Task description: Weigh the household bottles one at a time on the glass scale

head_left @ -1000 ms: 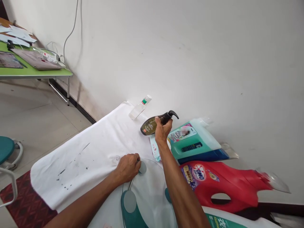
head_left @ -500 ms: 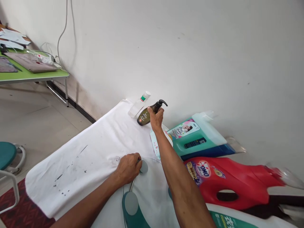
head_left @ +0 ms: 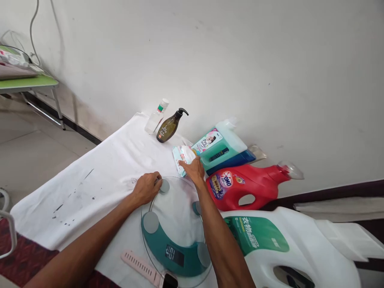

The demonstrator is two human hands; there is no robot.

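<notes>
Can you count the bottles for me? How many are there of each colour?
Clear bottle: 1
Dark green pump bottle: 1
Teal bottle: 1
Blue bottle: 1
Red OMO bottle: 1
White bottle with a green label: 1
Total: 6

From where I stand, "OMO" is the easiest to read, in white on the label of the red jug [head_left: 264, 182]. The green bottle [head_left: 232, 138] has "dudu" on its label, under a short word that starts with "Pa". Big white characters on the green label of the white jug [head_left: 303, 236] begin "衣物"; I can't make out the rest. The scale [head_left: 168, 262] shows characters on its display, but I can't read them surely. Print on the pump bottle [head_left: 168, 129] and soft pack [head_left: 178, 159] is too small.
</notes>
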